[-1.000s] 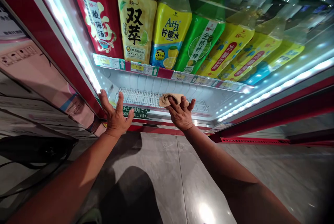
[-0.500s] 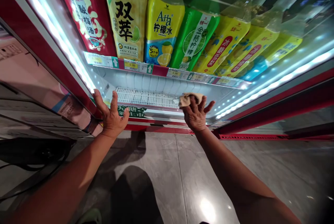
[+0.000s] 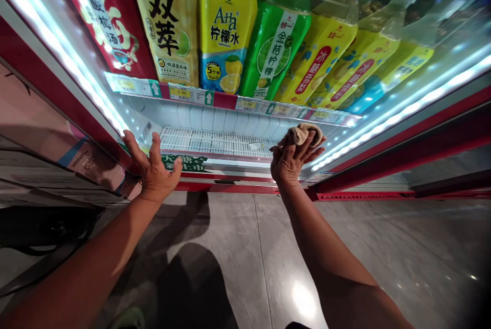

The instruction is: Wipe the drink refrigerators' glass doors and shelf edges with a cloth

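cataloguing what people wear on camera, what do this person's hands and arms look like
The left hand and right hand are bare, with no gloves, rings or watch visible. The left forearm and right forearm show no sleeves.

A white wire rack [image 3: 218, 140] has a pattern of thin, close bars. Near its right end is a plain tan cloth [image 3: 305, 134]; at its front left, a dark green and white sign [image 3: 184, 163]. Above the rack, a price strip [image 3: 225, 101] mixes white, maroon and green with white arrows. Higher above it: a red bottle [image 3: 102, 22] with cream brushwork, a pale yellow bottle [image 3: 166, 27] with black characters, a green bottle [image 3: 276, 50] with a lime slice. The far-right bottle [image 3: 395, 78] appears yellow and blue, though blurred. Below the rack, grey floor [image 3: 245, 247], faintly marbled.
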The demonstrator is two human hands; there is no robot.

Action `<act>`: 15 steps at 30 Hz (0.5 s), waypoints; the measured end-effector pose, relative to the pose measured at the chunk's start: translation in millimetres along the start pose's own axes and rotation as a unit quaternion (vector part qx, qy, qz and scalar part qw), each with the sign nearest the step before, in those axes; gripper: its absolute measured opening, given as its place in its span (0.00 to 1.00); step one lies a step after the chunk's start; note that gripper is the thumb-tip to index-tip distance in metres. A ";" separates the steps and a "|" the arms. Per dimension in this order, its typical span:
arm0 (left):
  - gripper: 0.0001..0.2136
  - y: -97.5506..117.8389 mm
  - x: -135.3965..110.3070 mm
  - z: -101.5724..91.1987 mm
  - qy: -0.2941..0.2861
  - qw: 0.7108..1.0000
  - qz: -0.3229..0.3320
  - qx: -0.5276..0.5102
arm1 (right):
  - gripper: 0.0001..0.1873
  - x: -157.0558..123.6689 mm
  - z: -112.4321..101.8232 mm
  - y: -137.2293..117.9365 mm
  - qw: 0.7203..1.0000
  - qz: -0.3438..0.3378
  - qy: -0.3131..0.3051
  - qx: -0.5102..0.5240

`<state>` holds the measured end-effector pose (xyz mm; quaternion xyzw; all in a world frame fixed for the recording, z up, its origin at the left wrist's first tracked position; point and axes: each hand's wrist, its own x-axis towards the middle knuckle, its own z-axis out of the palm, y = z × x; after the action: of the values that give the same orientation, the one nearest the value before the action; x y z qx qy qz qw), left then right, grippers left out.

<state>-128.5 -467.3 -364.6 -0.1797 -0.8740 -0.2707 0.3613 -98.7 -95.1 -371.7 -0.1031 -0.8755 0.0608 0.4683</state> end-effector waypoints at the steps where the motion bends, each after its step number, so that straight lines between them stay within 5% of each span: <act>1: 0.49 0.4 0.2 0.2 0.005 1.000 0.007 0.006 | 0.28 -0.1 1.2 -1.9 1.000 0.006 0.012 0.003; 8: 0.51 2.7 0.8 0.5 0.017 0.999 0.036 0.027 | 0.32 -14.5 -2.2 14.3 0.997 0.070 -0.030 0.021; 15: 0.53 1.5 -0.4 0.5 0.012 0.999 0.027 0.030 | 0.29 13.6 -4.0 23.7 0.988 0.144 0.060 -0.005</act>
<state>-127.8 -465.9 -364.7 -0.1891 -0.8721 -0.2367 0.3842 -99.8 -68.8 -363.4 -0.2342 -0.8218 0.1168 0.5060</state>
